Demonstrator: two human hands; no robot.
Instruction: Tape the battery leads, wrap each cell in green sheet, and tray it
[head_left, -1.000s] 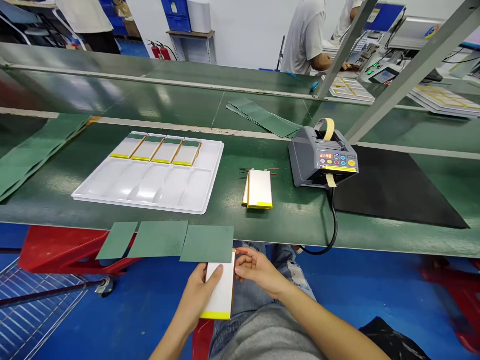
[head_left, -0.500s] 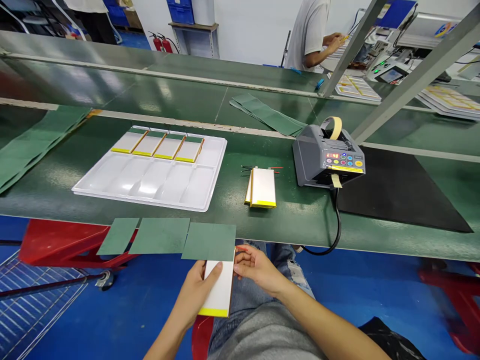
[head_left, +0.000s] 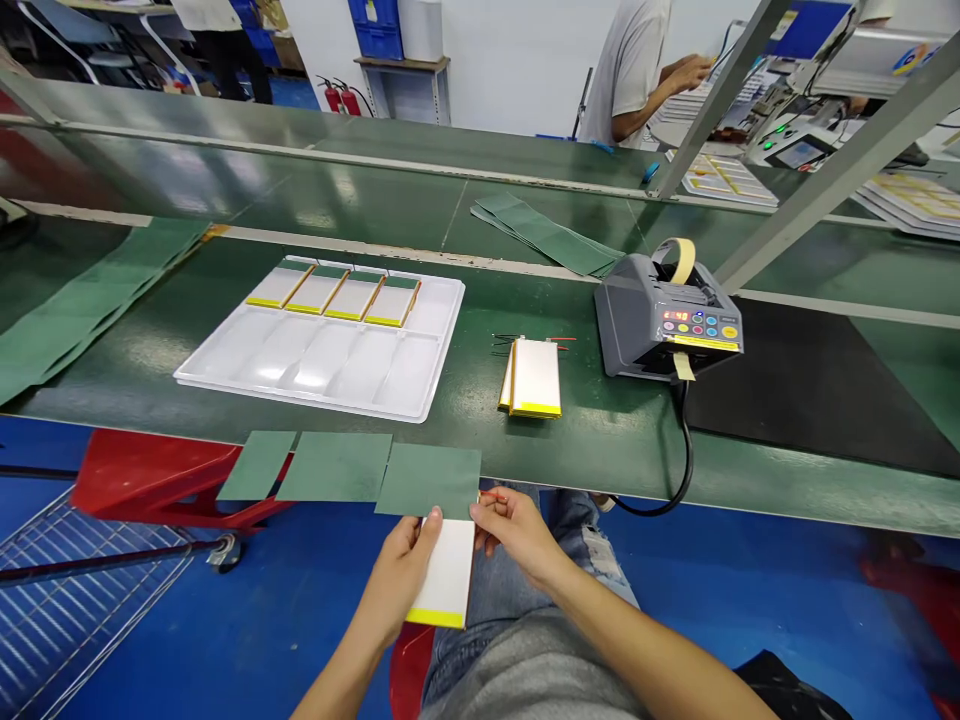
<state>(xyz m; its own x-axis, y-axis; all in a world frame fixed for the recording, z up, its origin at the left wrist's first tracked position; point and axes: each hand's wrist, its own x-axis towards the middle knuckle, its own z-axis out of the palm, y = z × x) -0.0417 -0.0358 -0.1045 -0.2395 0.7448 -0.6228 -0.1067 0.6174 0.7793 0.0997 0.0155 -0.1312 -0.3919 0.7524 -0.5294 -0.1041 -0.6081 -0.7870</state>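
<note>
My left hand (head_left: 396, 582) grips a flat white battery cell (head_left: 445, 570) with a yellow band at its lower end. The thumb lies across its face near the top. My right hand (head_left: 519, 535) is closed at the cell's upper right corner, thumb by the corner of a green sheet (head_left: 431, 476). A red wire end shows above those fingers. The green sheet covers the cell's top end and juts over the table edge, beside two other green pieces (head_left: 343, 466). Farther in, more wired cells (head_left: 537, 372) lie stacked on the table.
A white tray (head_left: 442, 350) holds several cells (head_left: 393, 300) in its back row. To the right stand a tape dispenser (head_left: 675, 325) and a black mat (head_left: 817, 385). Green strips lie at the back (head_left: 544, 235) and left (head_left: 82, 310). A co-worker (head_left: 637, 80) sits across the table.
My left thumb has slid up to the lower edge of the green sheet. My right thumb has shifted up to its corner. The whole view has swung slightly left.
</note>
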